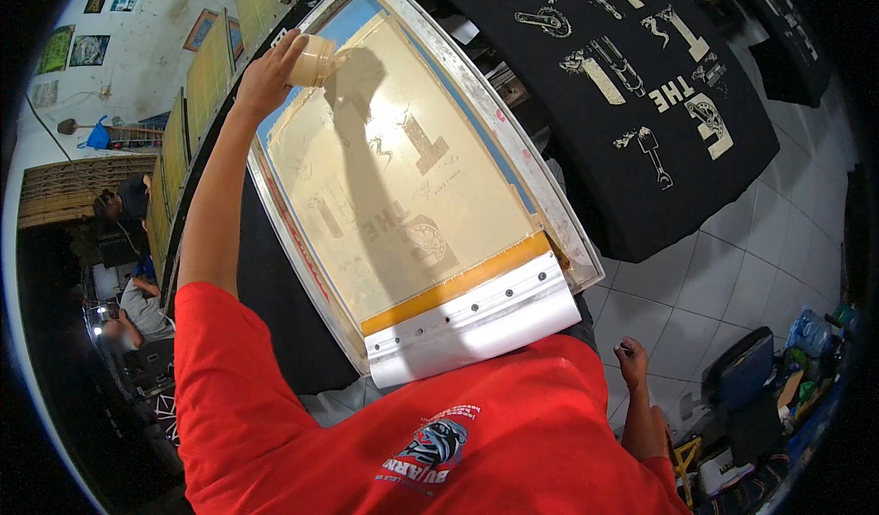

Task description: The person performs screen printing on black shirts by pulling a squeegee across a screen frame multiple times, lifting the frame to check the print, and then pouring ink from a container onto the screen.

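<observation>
My left hand (272,74) grips a translucent plastic cup (314,61) with pale cream contents, tilted over the far left part of a silk-screen frame (575,206). Its cream mesh (352,162) carries stencil shapes of lettering and machine parts, and the shadow of my arm crosses it. Across the near end of the frame lies a wide squeegee (473,307) with an amber blade and a pale metal holder. Low on the right, apart from the frame, my right hand (632,361) hangs with fingers curled; whether it holds anything small is hidden.
Black fabric (586,172) printed with cream lettering and machine parts lies right of the frame. More dark fabric (288,309) lies below its left side. A dark blue chair (743,368) and clutter stand at the lower right on white tiles (705,281). Other people (142,309) are at the far left.
</observation>
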